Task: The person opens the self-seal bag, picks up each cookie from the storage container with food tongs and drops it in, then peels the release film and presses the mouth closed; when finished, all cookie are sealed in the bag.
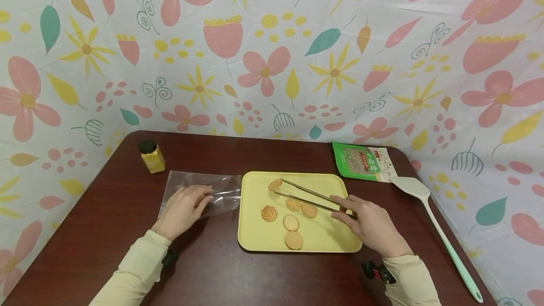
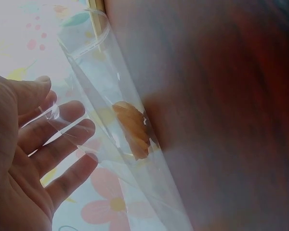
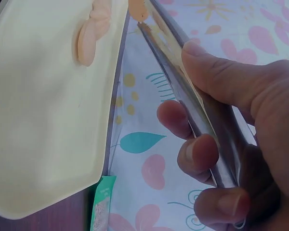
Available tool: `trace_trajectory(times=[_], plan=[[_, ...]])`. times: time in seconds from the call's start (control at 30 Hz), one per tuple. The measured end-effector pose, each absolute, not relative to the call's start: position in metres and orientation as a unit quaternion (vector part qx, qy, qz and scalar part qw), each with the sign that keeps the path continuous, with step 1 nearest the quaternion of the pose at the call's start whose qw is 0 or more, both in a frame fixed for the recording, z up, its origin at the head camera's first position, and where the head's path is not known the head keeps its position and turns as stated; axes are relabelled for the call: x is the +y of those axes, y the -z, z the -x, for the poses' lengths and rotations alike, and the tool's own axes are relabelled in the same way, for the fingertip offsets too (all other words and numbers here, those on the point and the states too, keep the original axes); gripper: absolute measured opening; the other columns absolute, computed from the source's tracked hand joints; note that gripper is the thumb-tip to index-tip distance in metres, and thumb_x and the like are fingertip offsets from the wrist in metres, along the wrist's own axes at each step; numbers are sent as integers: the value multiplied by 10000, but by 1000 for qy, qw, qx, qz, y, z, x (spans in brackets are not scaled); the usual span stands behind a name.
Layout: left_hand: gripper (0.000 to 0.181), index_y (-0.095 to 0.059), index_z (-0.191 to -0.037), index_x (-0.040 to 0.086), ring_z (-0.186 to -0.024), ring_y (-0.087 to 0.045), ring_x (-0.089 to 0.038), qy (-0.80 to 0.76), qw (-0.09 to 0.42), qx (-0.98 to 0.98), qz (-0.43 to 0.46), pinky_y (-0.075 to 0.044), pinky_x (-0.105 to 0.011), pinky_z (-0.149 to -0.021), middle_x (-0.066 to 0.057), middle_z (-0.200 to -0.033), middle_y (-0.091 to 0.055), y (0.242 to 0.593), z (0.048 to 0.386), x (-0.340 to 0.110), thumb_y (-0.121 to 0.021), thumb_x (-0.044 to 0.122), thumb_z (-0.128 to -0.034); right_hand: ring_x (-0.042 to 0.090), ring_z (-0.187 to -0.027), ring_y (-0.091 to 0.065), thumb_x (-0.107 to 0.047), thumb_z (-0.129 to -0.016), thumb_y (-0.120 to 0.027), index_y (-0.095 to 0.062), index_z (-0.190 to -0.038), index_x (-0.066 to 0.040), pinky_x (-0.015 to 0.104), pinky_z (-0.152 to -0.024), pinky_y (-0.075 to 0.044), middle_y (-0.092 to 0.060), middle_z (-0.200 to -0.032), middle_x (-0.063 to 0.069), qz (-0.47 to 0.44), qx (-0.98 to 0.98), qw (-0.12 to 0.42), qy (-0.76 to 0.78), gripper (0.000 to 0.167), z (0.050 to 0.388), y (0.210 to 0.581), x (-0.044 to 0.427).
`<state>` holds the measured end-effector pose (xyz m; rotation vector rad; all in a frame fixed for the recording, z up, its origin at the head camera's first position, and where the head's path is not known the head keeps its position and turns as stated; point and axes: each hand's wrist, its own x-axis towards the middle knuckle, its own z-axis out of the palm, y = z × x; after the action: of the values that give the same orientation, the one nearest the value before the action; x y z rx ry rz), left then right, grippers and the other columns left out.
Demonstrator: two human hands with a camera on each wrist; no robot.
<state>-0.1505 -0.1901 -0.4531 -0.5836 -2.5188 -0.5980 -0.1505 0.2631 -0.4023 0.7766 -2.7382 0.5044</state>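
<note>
Cookie (image 1: 275,184) sits between tips of tongs (image 1: 308,190) gripped by the right hand (image 1: 371,223); left hand (image 1: 182,209), fingers loosely extended, touches clear bag (image 1: 225,197); packet (image 1: 360,162), spatula (image 1: 418,190) right of tray (image 1: 331,240).

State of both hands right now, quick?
Left hand: open, fingers loose at the clear bag.
Right hand: closed, holding the metal tongs, a cookie between their tips.
</note>
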Motion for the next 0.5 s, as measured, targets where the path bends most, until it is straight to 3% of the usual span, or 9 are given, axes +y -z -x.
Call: trace_trajectory(times=[0.5], plan=[[221,-729,-1049,86,-958,-666,-228,221,240,-921,211,-525,-470,-814,-70,-1088,-705,453,151,-190,-769,162,-846,-37,-525,-394,-351,-884,-711,-663,-1262,-229,229,-507,-388,-573,-857,-181,-291,-927,151,-184,400,152,398,252]])
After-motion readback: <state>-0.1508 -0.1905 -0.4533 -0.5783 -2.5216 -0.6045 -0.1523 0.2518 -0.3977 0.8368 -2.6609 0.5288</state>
